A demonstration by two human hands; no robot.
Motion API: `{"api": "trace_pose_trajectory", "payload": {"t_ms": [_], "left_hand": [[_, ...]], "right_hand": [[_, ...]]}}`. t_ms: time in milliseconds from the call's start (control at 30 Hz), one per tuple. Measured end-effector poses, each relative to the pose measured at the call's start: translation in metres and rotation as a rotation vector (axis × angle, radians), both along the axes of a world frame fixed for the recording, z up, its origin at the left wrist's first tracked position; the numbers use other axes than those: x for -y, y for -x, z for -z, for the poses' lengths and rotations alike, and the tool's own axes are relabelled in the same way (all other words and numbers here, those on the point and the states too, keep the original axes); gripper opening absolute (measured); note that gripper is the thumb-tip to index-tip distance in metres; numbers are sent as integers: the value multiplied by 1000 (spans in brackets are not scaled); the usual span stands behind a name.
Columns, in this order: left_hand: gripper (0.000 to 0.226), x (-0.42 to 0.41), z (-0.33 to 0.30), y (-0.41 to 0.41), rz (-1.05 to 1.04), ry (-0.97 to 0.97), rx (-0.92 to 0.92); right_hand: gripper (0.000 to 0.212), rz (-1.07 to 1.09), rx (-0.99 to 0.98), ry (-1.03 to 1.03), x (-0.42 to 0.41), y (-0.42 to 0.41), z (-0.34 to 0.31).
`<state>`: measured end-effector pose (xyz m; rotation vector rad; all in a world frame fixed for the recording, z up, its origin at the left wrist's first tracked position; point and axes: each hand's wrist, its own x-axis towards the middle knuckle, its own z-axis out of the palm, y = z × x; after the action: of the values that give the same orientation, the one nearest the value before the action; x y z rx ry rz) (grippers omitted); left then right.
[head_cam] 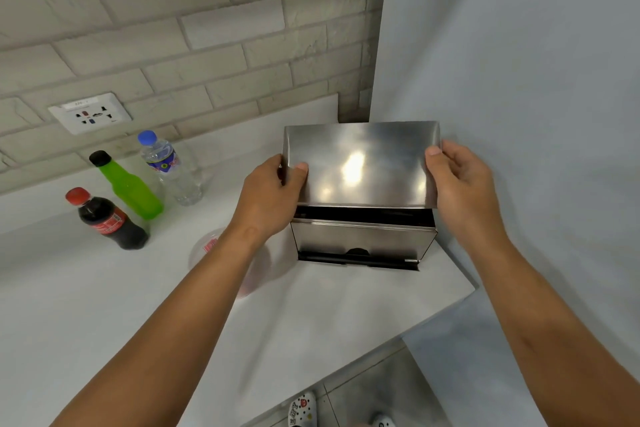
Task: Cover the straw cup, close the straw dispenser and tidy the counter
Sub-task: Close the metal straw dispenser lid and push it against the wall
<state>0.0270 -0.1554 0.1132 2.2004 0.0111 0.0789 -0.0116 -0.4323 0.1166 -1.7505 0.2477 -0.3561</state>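
A stainless steel straw dispenser (360, 243) stands on the white counter (104, 305) near the right wall. Its flat metal lid (360, 163) is held just above the box, with a dark gap showing along the front under it. My left hand (273, 198) grips the lid's left edge and my right hand (460, 180) grips its right edge. A clear plastic cup with a red print (207, 250) sits on the counter left of the dispenser, mostly hidden behind my left forearm.
Three bottles stand at the back left: a cola bottle (107, 218), a green bottle (130, 185) and a clear water bottle (171, 168). A wall socket (90, 113) sits in the brick wall behind them. The counter's front edge (346, 367) runs diagonally; shoes show on the floor below.
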Motion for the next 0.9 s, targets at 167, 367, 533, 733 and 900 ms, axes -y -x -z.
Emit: {"api": "trace_pose_trajectory", "payload": {"t_ms": [167, 367, 533, 733, 900], "left_hand": [[48, -2, 11, -20, -31, 9, -92], [46, 1, 34, -28, -21, -32, -187], [50, 3, 41, -31, -28, -58, -214], [52, 4, 46, -26, 0, -86, -193], [37, 5, 52, -18, 71, -69, -166]], "right_hand": [[37, -33, -69, 156, 0, -13, 3], [53, -80, -173, 312, 3, -19, 22], [52, -133, -236, 379, 4, -17, 34], [39, -186, -241, 356, 2, -12, 43], [37, -207, -165, 382, 4, -5, 53]]}}
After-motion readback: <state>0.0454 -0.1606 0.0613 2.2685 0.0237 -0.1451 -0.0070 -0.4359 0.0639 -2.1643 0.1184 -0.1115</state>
